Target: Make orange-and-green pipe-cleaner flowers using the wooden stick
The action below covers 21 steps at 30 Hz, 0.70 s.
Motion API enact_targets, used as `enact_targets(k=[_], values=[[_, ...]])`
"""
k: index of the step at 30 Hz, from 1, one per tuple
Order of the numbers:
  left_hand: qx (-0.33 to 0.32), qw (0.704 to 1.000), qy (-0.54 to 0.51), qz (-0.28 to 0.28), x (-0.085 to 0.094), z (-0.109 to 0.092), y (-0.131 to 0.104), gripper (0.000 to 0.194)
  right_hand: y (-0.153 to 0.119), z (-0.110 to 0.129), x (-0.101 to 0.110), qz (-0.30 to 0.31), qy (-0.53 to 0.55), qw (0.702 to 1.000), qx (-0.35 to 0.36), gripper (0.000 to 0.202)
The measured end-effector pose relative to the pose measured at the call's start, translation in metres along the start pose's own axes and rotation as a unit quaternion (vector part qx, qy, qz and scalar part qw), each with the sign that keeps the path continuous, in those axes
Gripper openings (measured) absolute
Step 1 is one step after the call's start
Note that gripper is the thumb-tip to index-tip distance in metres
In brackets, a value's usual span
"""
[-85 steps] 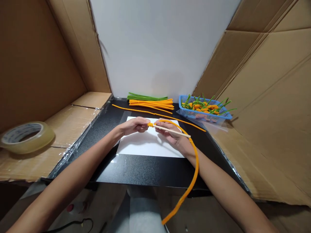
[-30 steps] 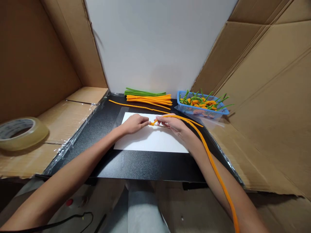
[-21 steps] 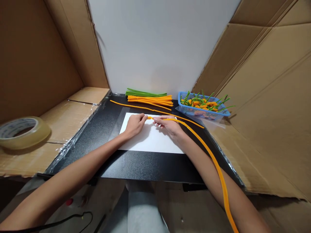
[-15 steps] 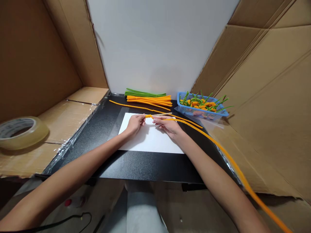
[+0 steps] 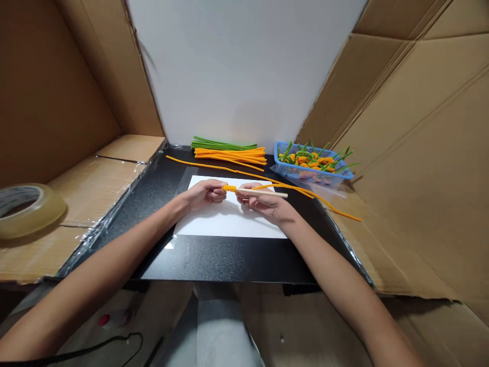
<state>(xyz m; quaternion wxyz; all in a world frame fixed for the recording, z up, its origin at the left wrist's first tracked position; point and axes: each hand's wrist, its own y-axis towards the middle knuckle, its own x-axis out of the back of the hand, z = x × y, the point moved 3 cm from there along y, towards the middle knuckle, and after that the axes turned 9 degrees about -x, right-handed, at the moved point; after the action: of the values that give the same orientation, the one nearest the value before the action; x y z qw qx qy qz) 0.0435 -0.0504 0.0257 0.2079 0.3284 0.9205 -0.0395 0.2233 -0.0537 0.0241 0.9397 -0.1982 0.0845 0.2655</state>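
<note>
Over a white sheet of paper (image 5: 229,224), a pale wooden stick (image 5: 280,194) carries a short, tight coil of orange pipe cleaner (image 5: 229,188). My left hand (image 5: 206,194) is closed around the stick at the coil's left end. Just right of the coil, my right hand (image 5: 263,202) pinches the orange pipe cleaner; its free tail (image 5: 340,211) runs out past the table's right edge. The stick's bare end points right, across my right fingers. My fingers partly hide where strand and stick meet.
Behind the paper lie bundles of green pipe cleaners (image 5: 225,145) and orange pipe cleaners (image 5: 229,154), plus a single orange pipe cleaner (image 5: 198,164). A blue basket (image 5: 313,172) holds orange-and-green pieces at the back right. A tape roll (image 5: 49,209) rests on cardboard at left.
The stick has turned so its bare end now points toward me, lower right. The orange tail has swung from near the camera to farther away and looks shorter.
</note>
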Motion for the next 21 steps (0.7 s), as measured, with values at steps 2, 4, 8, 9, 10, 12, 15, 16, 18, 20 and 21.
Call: enact_targets(k=[2, 4, 8, 9, 10, 12, 15, 16, 18, 20, 21], values=[[-0.003, 0.998, 0.058, 0.018, 0.002, -0.004, -0.001, 0.041, -0.002, 0.002, 0.001, 0.002, -0.046, 0.999, -0.010, 0.022], [-0.005, 0.992, 0.126, 0.030, 0.004, -0.009, -0.002, 0.041, -0.002, 0.004, 0.002, -0.010, -0.076, 0.997, -0.020, 0.023], [-0.007, 0.965, 0.256, 0.066, 0.007, -0.014, -0.003, 0.040, 0.001, 0.005, 0.005, -0.040, -0.124, 0.992, -0.004, 0.026], [-0.005, 0.957, 0.282, 0.072, 0.008, -0.014, -0.003, 0.040, 0.002, 0.004, 0.005, -0.049, -0.135, 0.990, -0.001, 0.026], [-0.002, 0.949, 0.305, 0.076, 0.008, -0.015, -0.003, 0.039, 0.003, 0.004, 0.006, -0.056, -0.145, 0.988, 0.002, 0.026], [-0.001, 0.939, 0.335, 0.073, 0.009, -0.016, -0.003, 0.038, 0.003, 0.003, 0.006, -0.068, -0.157, 0.985, 0.013, 0.027], [-0.025, 0.919, 0.390, 0.050, 0.009, -0.019, -0.001, 0.039, 0.001, 0.008, 0.007, -0.086, -0.159, 0.982, 0.054, 0.030], [-0.043, 0.904, 0.424, 0.036, 0.009, -0.020, 0.000, 0.039, 0.000, 0.011, 0.008, -0.097, -0.157, 0.980, 0.071, 0.031], [-0.087, 0.850, 0.520, -0.004, 0.009, -0.021, 0.001, 0.038, -0.001, 0.016, 0.008, -0.124, -0.151, 0.975, 0.105, 0.032], [-0.125, 0.770, 0.624, -0.051, 0.008, -0.020, 0.000, 0.035, -0.002, 0.018, 0.008, -0.144, -0.148, 0.970, 0.131, 0.032], [-0.137, 0.730, 0.666, -0.074, 0.007, -0.018, 0.000, 0.034, -0.002, 0.018, 0.008, -0.147, -0.146, 0.969, 0.137, 0.031]])
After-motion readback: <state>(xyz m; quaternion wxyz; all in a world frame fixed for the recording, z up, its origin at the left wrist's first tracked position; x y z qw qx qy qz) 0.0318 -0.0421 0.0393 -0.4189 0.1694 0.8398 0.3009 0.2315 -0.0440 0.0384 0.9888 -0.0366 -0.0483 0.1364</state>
